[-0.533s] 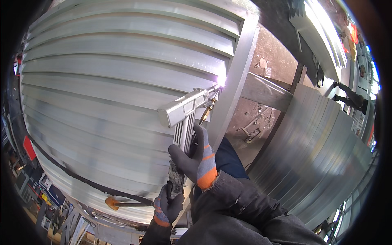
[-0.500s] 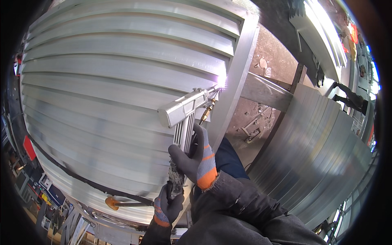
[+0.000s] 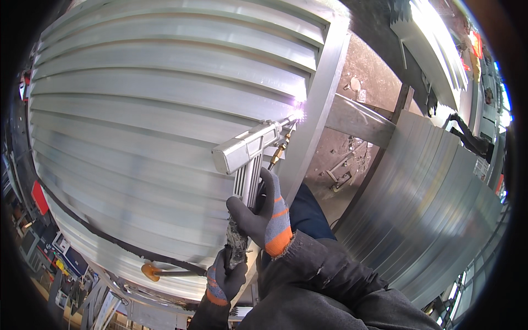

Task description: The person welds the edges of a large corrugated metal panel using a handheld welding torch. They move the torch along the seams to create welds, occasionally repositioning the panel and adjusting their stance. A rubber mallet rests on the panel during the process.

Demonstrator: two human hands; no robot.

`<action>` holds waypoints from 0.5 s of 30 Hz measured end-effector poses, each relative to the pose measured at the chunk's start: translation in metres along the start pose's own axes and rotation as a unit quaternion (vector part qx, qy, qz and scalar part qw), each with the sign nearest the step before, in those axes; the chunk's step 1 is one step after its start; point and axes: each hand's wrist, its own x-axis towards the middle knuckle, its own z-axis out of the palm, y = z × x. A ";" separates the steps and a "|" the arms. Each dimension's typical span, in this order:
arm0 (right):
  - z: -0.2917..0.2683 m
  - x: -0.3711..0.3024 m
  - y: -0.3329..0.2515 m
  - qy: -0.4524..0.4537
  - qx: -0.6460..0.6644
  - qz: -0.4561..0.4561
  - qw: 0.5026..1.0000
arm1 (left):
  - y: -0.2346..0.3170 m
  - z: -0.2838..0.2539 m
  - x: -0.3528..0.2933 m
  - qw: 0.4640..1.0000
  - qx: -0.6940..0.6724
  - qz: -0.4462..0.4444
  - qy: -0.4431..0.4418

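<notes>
Slatted metal panel (image 3: 137,121): pale, louvred, largest item; its top edge runs out of view, and the fisheye rim bends its left side.
Stack of metal strips (image 3: 418,209): right of the panel; lower end partly covered by the dark sleeve.
Black hose (image 3: 118,242): along the panel's lower left; its end near the left hand is hard to trace.
Handheld torch (image 3: 247,144): silver, angled, over the panel, nozzle at the side rail; lower grip hidden by gloves.
Right hand (image 3: 269,214): grey-and-orange glove, closed around the torch's ribbed handle; some fingers concealed behind it.
Left hand (image 3: 225,280): gloved, wrapped about the ragged covering below the handle; fingertips only partly visible.
Mallet (image 3: 150,272): amber head, handle's far end obscured near the left hand.
Brass fitting (image 3: 279,153): beneath the nozzle.
Violet-white glow (image 3: 298,114): at the nozzle tip, washing out the contact point.
</notes>
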 end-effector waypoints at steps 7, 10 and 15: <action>0.001 -0.006 0.001 0.001 -0.008 -0.002 1.000 | 0.000 0.000 -0.003 1.000 0.000 0.002 -0.004; 0.001 -0.009 0.003 0.001 -0.002 0.009 1.000 | 0.004 0.002 -0.006 1.000 -0.015 0.022 0.006; 0.001 -0.013 0.006 0.000 0.004 0.001 1.000 | 0.004 0.004 -0.009 0.999 -0.033 0.034 0.007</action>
